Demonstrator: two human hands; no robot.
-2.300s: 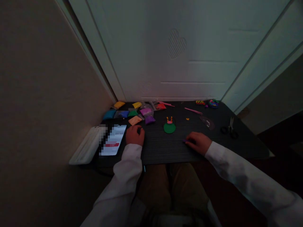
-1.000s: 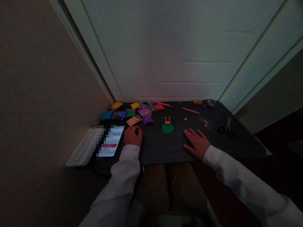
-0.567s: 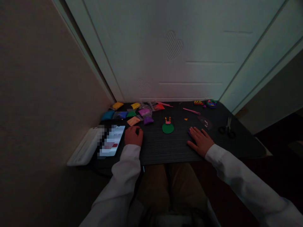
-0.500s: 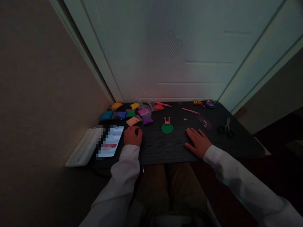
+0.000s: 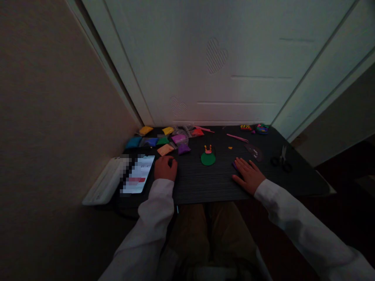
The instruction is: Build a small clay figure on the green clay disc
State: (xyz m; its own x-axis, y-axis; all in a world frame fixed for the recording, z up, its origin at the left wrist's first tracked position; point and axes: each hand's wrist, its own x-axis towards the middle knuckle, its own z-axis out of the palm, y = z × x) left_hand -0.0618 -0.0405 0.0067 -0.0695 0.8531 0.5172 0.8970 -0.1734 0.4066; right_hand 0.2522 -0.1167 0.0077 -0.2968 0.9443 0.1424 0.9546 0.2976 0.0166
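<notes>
My left hand (image 5: 165, 168) rests on the dark table, curled into a loose fist beside the phone; nothing shows in it. Palm down, my right hand (image 5: 248, 174) lies flat with its fingers stretched out. A bit of purple clay (image 5: 234, 165) peeks out at its fingertips, the remainder hidden under the hand. Between the hands, farther back, lies a green clay disc (image 5: 208, 159). At its far edge is a small pink clay piece (image 5: 208, 152) with two orange stalks (image 5: 205, 148) standing up. A tiny orange scrap (image 5: 230, 148) lies to the right of it.
Bags of coloured clay, such as a purple bag (image 5: 184, 148), fill the back left. A lit phone (image 5: 137, 175) and a white case (image 5: 104, 183) lie at left. To the right are a pink tool (image 5: 237, 137), a clear sheet (image 5: 254, 152), scissors (image 5: 282, 159) and colourful clay figures (image 5: 261, 128).
My right hand has gone from pinching the purple bit to lying flat over it, fingers stretched, and has shifted slightly back and forth. My left hand has stayed put.
</notes>
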